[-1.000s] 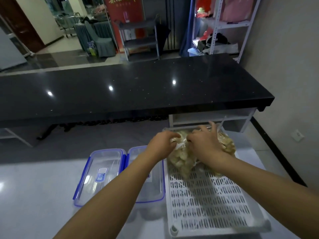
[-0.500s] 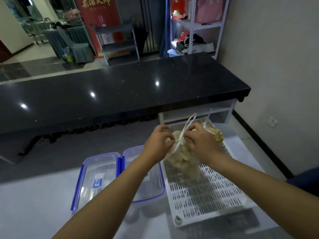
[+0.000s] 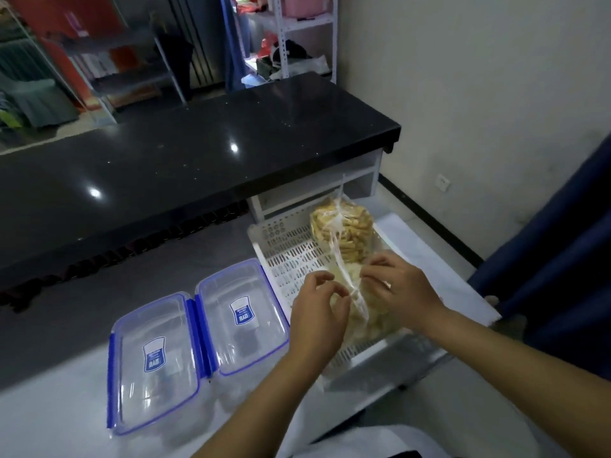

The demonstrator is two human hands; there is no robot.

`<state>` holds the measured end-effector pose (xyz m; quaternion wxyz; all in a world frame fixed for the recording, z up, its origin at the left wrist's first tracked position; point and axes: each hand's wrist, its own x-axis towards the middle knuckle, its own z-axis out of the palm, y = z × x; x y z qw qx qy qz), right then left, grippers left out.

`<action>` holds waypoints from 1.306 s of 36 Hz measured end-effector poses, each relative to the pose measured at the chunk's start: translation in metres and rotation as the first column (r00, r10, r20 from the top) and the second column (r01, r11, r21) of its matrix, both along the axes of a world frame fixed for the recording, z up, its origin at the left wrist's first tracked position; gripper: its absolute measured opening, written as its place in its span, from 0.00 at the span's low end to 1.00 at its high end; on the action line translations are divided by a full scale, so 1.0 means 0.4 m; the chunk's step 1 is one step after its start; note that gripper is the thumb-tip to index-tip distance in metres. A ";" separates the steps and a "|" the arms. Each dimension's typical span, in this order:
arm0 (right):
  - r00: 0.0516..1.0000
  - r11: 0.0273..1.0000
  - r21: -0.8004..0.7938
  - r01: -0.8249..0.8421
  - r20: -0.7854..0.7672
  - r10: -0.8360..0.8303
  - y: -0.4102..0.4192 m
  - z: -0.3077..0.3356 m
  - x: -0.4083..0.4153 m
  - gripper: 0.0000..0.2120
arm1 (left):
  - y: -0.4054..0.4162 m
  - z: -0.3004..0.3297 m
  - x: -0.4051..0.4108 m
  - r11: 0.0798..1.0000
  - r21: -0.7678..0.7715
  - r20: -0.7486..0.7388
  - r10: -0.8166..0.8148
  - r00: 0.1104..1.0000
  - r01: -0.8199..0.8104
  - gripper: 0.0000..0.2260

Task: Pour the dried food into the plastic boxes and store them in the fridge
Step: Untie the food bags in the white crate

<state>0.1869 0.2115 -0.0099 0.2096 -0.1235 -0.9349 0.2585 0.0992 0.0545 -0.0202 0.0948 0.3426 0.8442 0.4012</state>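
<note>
Head view: both hands, left (image 3: 317, 312) and right (image 3: 401, 292), pinch the bag's knot (image 3: 355, 294) between them.

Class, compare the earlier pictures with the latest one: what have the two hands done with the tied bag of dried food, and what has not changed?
The left hand and right hand have drawn slightly apart and now pinch the loosened tie strands of the near bag, where before they were bunched together at its knot. The second bag behind now shows. Both bags stay in the white basket; the two plastic boxes stay closed.
</note>
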 end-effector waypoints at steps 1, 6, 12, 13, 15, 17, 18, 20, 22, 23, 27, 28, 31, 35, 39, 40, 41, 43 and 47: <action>1.000 1.000 -0.018 0.008 0.009 -0.008 -0.001 -0.011 0.013 0.06 | 0.000 -0.007 0.008 1.000 -0.010 -0.008 -0.019 1.000 0.019 0.03; 1.000 0.995 -0.096 0.015 -0.006 -0.015 0.003 -0.035 0.054 0.07 | -0.013 -0.018 0.005 0.997 0.026 -0.039 -0.067 0.997 0.068 0.02; 0.999 0.983 -0.182 -0.024 0.043 0.032 0.028 -0.045 0.065 0.12 | -0.026 0.004 -0.030 0.992 0.111 -0.049 -0.052 0.997 0.057 0.07; 0.997 0.980 -0.198 -0.029 0.064 0.042 0.035 -0.048 0.064 0.12 | -0.023 0.005 -0.039 0.994 0.085 -0.046 -0.060 0.997 0.063 0.07; 0.992 0.972 -0.232 -0.032 0.111 0.060 0.046 -0.053 0.062 0.13 | -0.015 0.007 -0.054 0.996 0.017 -0.019 -0.086 0.996 0.086 0.07; 0.986 0.967 -0.250 -0.039 0.147 0.078 0.054 -0.059 0.056 0.14 | -0.003 0.007 -0.060 0.994 -0.034 0.002 -0.106 0.994 0.106 0.07; 0.983 0.966 -0.256 -0.045 0.158 0.088 0.058 -0.063 0.053 0.15 | 0.003 0.005 -0.062 0.994 -0.044 0.002 -0.102 0.995 0.102 0.07; 0.981 0.964 -0.263 -0.052 0.167 0.098 0.067 -0.068 0.047 0.15 | 0.013 0.003 -0.063 0.997 -0.041 0.000 -0.066 0.998 0.066 0.08; 0.983 0.956 -0.292 -0.040 0.158 0.089 0.078 -0.067 0.040 0.15 | 0.024 0.004 -0.063 0.998 -0.054 0.012 -0.033 0.999 0.033 0.08; 0.985 0.949 -0.313 -0.031 0.152 0.082 0.082 -0.065 0.035 0.15 | 0.031 0.007 -0.064 0.997 -0.074 0.009 -0.028 1.000 0.029 0.09; 0.985 0.936 -0.352 -0.005 0.157 0.065 0.093 -0.055 0.020 0.17 | 0.067 0.025 -0.064 0.980 -0.181 -0.048 -0.093 0.995 0.083 0.11; 0.983 0.937 -0.348 0.003 0.173 0.061 0.094 -0.055 0.017 0.17 | 0.078 0.030 -0.063 0.972 -0.213 -0.049 -0.109 0.993 0.096 0.11; 0.971 0.947 -0.319 0.028 0.234 0.050 0.095 -0.058 0.010 0.17 | 0.102 0.039 -0.060 0.949 -0.302 -0.066 -0.113 0.991 0.088 0.12; 0.975 0.952 -0.305 0.022 0.215 0.047 0.082 -0.072 0.010 0.14 | 0.106 0.036 -0.049 0.948 -0.319 -0.095 -0.048 0.994 0.016 0.09; 0.993 0.958 -0.286 0.008 0.114 0.026 0.064 -0.088 0.007 0.11 | 0.095 0.033 -0.031 0.960 -0.276 -0.152 0.007 0.988 -0.049 0.07; 0.996 0.964 -0.265 0.008 0.084 0.015 0.061 -0.089 0.004 0.09 | 0.093 0.034 -0.028 0.962 -0.265 -0.175 0.012 0.985 -0.058 0.06; 0.998 0.973 -0.232 0.005 0.058 0.008 0.059 -0.087 0.000 0.08 | 0.090 0.036 -0.025 0.965 -0.256 -0.199 0.012 0.980 -0.064 0.06; 1.000 0.990 -0.141 -0.010 0.026 0.014 0.057 -0.081 -0.009 0.05 | 0.083 0.036 -0.018 0.970 -0.231 -0.241 0.016 0.970 -0.073 0.05; 0.995 0.994 -0.049 -0.093 0.043 0.095 0.057 -0.063 -0.019 0.01 | 0.060 0.031 0.001 0.979 -0.168 -0.277 0.062 0.959 -0.112 0.05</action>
